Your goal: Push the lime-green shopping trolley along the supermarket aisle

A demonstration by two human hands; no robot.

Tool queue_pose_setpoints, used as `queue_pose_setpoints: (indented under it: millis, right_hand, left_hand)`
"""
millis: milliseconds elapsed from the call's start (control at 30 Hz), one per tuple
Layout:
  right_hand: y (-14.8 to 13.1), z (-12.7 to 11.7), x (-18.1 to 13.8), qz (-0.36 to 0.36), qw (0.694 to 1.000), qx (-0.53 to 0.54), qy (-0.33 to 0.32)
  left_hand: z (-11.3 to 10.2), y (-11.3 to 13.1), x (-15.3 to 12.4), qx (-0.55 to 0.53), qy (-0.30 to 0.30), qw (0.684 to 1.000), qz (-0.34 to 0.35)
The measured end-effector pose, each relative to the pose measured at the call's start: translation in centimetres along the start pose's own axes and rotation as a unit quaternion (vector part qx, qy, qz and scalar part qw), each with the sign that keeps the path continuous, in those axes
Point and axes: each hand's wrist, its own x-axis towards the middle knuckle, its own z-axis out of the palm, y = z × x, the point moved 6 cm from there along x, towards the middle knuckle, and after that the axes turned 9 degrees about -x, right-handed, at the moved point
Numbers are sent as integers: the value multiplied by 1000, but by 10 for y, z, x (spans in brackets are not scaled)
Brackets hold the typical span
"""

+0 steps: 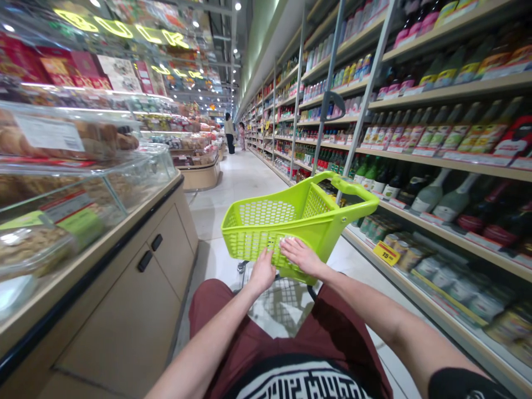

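Observation:
A lime green plastic shopping basket point(266, 213) rides on a small wheeled frame in the aisle right in front of me. It looks empty and its handle arches over the right side. My left hand point(262, 271) is curled against the basket's near wall. My right hand point(300, 254) lies flat on that same wall, fingers stretched out to the left. Both forearms reach forward over my dark red shorts.
A counter with cupboard doors point(146, 259) and clear cases of baked goods point(62, 144) runs along the left. Shelves of bottles point(436, 136) and cans point(399, 252) line the right. The white-tiled aisle point(239, 177) stretches ahead; two people point(229, 132) stand far down it.

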Motion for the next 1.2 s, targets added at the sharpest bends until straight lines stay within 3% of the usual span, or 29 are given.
queue_pose_setpoints:
  millis: [100,167,333,400,533,633,700,767,900,967,1067,1200]
  right_hand:
    - [24,-18,1,44,998,-24,35]
    - [29,-12,-9,49,998,-30,23]
    - [1,30,-51,17,999,-18,-49]
    - [-7,32,-57,8,998,-6,-58]
    - [14,-12,-37,43,999,-20,18]
    - [56,-52,-19,143,983,-58,101]
    - [75,-61,-19,184,973,-74,122]
    - [76,-52,-27,177,976,-74,104]
    - [46,-13,-57,113,991,-59,29]
    - [34,-7,-64,87,995,-52,12]
    - [47,-37,-58,110,991,-56,58]
    - [104,-101,-45,246,948,-104,172]
  left_hand:
    - [0,6,2,4,1,1000,-2]
    - [2,11,2,3,-4,1000,4]
    - [11,19,3,5,-19,1000,18]
    - [13,20,3,6,-20,1000,20]
    - [14,25,5,13,-26,999,28]
    - [12,31,6,16,-25,999,31]
    - [10,35,6,17,-26,999,34]
    - [11,37,5,18,-31,999,36]
    - [12,37,4,21,-34,999,32]
    - [12,35,4,17,-32,999,31]
    - [10,33,5,3,-32,999,21]
    - [4,36,8,-5,-23,1000,18]
